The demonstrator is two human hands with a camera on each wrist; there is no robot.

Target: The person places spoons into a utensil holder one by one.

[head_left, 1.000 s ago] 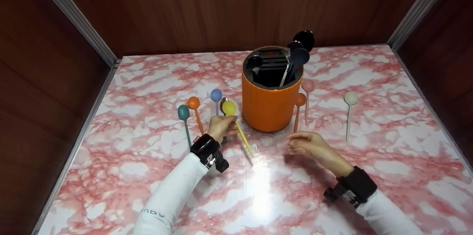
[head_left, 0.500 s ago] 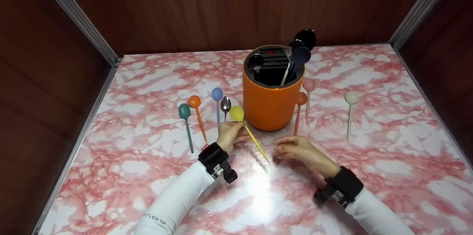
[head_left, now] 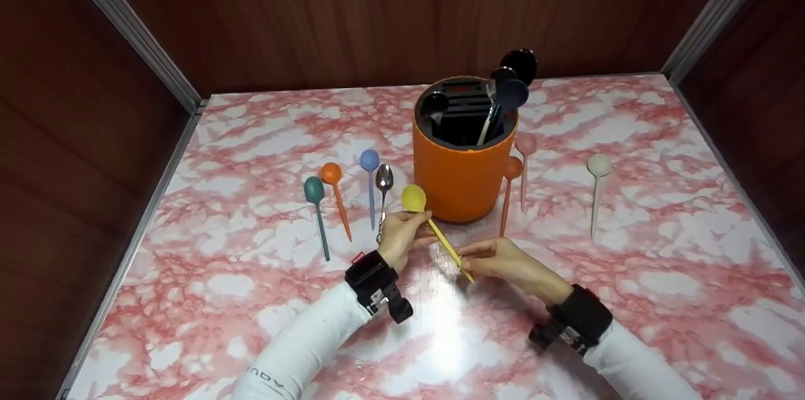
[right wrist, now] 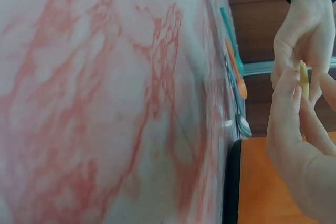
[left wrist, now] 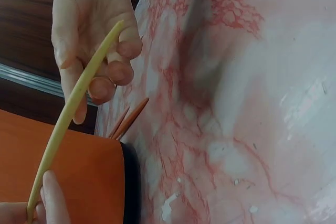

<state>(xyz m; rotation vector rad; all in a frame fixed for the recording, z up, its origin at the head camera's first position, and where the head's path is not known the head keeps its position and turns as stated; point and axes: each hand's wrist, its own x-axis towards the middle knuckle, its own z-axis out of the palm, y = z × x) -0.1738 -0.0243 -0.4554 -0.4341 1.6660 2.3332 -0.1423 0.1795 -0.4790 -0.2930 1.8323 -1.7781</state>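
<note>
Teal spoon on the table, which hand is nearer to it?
Left. The left hand, pinching the yellow spoon, is a little way to the right of the teal spoon; the right hand is farther right, beyond the left hand.

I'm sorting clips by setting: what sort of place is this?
Probably a staged recording booth: wood-look panels close three sides of a marble-patterned table, and black wrist-worn devices are in view.

The table (head_left: 207, 318) is covered in pretty loud red-and-white marbling; an orange holder (head_left: 462, 186) is parked mid-frame, four spoons (head_left: 314, 190) scattered centre-left, three more spoons (head_left: 599, 166) centre-right.
</note>
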